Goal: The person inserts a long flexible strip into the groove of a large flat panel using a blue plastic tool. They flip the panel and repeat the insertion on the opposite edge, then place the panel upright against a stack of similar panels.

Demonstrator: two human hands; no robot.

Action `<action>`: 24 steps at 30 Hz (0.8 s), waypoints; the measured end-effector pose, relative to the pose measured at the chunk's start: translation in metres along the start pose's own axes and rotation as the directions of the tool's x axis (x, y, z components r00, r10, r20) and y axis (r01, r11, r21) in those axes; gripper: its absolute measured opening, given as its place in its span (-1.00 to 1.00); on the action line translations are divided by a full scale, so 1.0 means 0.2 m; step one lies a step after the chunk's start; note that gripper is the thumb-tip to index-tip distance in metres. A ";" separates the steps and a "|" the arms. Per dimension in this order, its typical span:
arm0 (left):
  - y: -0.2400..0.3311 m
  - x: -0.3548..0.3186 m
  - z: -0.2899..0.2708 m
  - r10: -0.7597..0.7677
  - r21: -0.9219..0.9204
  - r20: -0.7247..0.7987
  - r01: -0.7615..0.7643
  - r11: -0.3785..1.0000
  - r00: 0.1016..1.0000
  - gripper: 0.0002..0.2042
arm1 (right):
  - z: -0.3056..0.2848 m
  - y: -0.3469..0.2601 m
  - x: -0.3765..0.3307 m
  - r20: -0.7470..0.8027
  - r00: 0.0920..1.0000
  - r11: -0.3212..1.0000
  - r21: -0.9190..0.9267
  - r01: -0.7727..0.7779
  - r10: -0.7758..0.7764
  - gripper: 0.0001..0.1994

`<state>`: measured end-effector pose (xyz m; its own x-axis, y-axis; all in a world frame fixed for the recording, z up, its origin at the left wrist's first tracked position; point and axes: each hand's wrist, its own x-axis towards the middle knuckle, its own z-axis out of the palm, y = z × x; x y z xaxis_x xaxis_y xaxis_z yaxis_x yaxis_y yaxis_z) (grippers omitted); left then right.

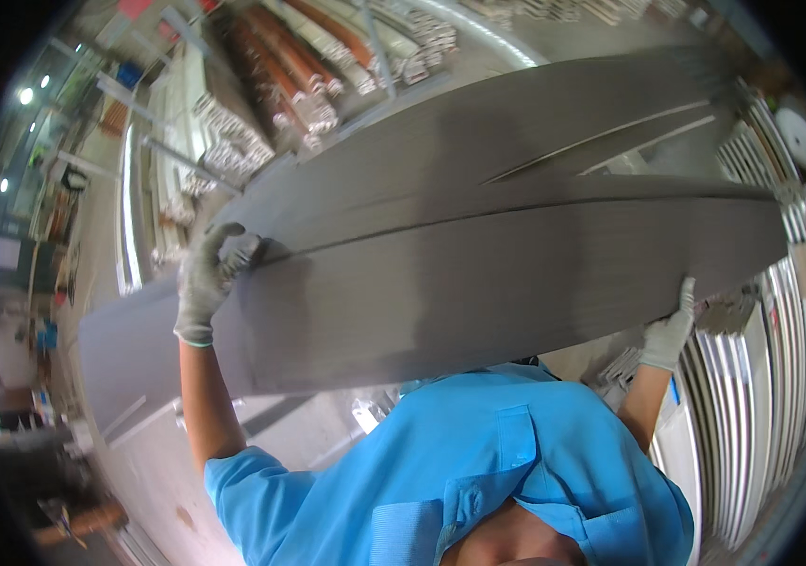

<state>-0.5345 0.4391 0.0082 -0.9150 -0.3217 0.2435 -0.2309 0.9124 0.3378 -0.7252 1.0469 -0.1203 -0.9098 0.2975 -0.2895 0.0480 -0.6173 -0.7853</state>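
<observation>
A long dark grey panel lies across in front of my body, its shape bent by the lens. My left hand, in a pale work glove, curls its fingers over the far edge near the left end. At the right, my right hand, gloved too, grips the near edge; its thumb rests along the top face and the other fingers are hidden underneath. Beyond the panel lies another grey panel surface, with light, narrow strips on it toward the right. A shadow falls across both surfaces.
Bundles of white profiles and brown profiles lie at the far left, between metal posts. Many long pale strips are stacked close at my right. Grey floor shows at the lower left.
</observation>
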 end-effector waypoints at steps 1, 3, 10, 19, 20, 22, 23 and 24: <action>-0.04 0.07 0.04 0.020 0.024 0.122 -0.023 0.999 0.992 -0.47 | 0.02 0.07 -0.06 -0.008 1.000 1.000 0.001 0.016 -0.016 -0.43; -0.11 0.16 0.12 -0.025 0.179 0.363 -0.044 0.983 0.932 -0.41 | 0.07 0.21 -0.19 -0.047 0.997 0.998 0.028 -0.059 0.060 -0.42; -0.32 0.14 0.20 -0.040 -0.137 0.379 0.099 0.986 0.924 -0.47 | 0.17 0.42 -0.37 -0.140 0.975 0.981 0.118 -0.155 0.171 -0.35; -0.17 0.24 0.07 0.021 -0.028 0.487 -0.009 1.000 0.873 -0.43 | 0.15 0.36 -0.36 -0.198 0.942 0.910 0.372 -0.185 0.272 -0.49; -0.13 0.23 0.03 0.060 -0.081 0.454 -0.026 0.996 0.889 -0.35 | 0.12 0.35 -0.37 -0.153 0.954 0.895 0.412 -0.174 0.256 -0.53; -0.02 0.22 -0.01 0.128 -0.150 0.396 -0.074 0.986 0.909 -0.37 | 0.07 0.31 -0.40 -0.129 0.964 0.885 0.441 -0.153 0.231 -0.56; 0.06 0.21 -0.02 0.170 -0.186 0.368 -0.107 0.977 0.914 -0.38 | 0.03 0.28 -0.41 -0.148 0.964 0.891 0.432 -0.138 0.221 -0.57; 0.14 0.18 -0.08 0.080 0.029 0.346 -0.096 0.995 0.935 -0.50 | 0.01 0.24 -0.41 -0.194 0.955 0.899 0.420 -0.126 0.224 -0.58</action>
<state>-0.5676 0.4482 0.0411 -0.9884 -0.1398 -0.0600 -0.1512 0.9462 0.2862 -0.6482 0.9921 -0.1329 -0.7783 0.2872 -0.5584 -0.0156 -0.8979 -0.4400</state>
